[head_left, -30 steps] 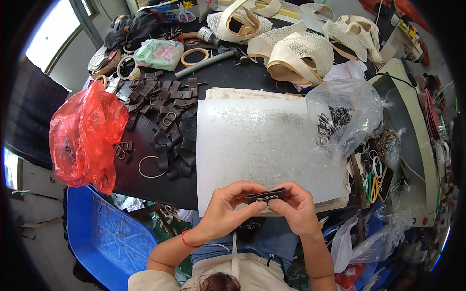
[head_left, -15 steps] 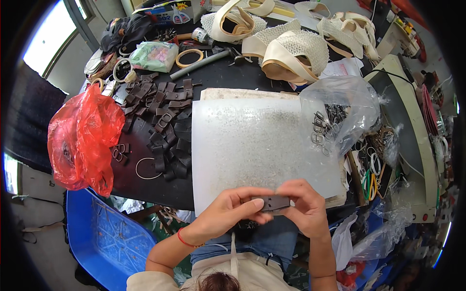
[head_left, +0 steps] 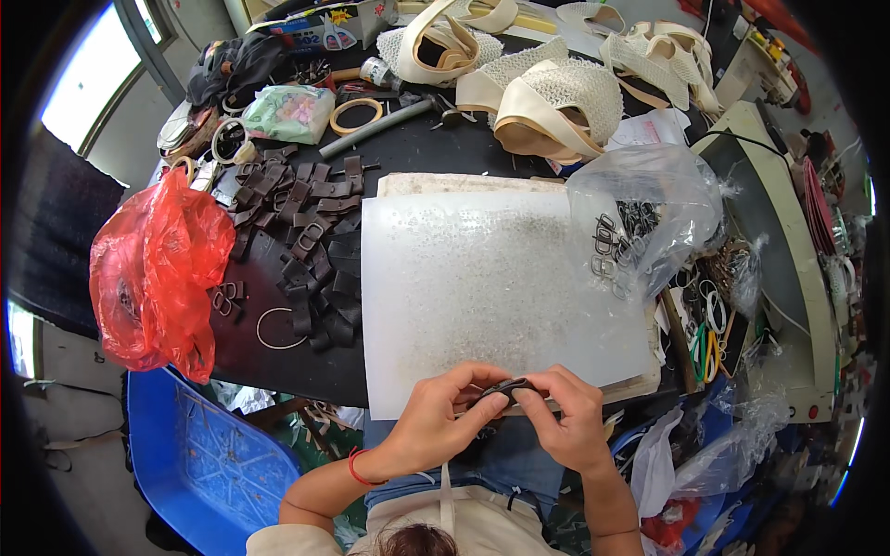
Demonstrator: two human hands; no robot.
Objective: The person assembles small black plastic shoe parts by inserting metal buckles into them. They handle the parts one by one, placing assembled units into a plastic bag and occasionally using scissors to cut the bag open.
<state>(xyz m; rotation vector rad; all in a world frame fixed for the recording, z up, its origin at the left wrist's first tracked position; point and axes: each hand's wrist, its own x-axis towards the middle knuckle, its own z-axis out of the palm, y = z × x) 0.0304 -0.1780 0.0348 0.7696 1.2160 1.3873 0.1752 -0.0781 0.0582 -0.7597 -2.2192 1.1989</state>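
We log: crumpled red plastic bag (head_left: 153,273) at left edge; clear plastic bag of metal buckles (head_left: 640,222) right of centre. Lower centre: left hand (head_left: 436,422) and right hand (head_left: 565,422), fingers pinching small dark leather strap piece (head_left: 505,387) over white pitted cutting board (head_left: 491,287) near edge.

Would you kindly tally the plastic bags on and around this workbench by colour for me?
Red bag: 1
Clear bag of metal buckles: 1
Pale green bag: 1
Total: 3, leaving out the crumpled clear plastic at the lower right, which cannot be counted apart.
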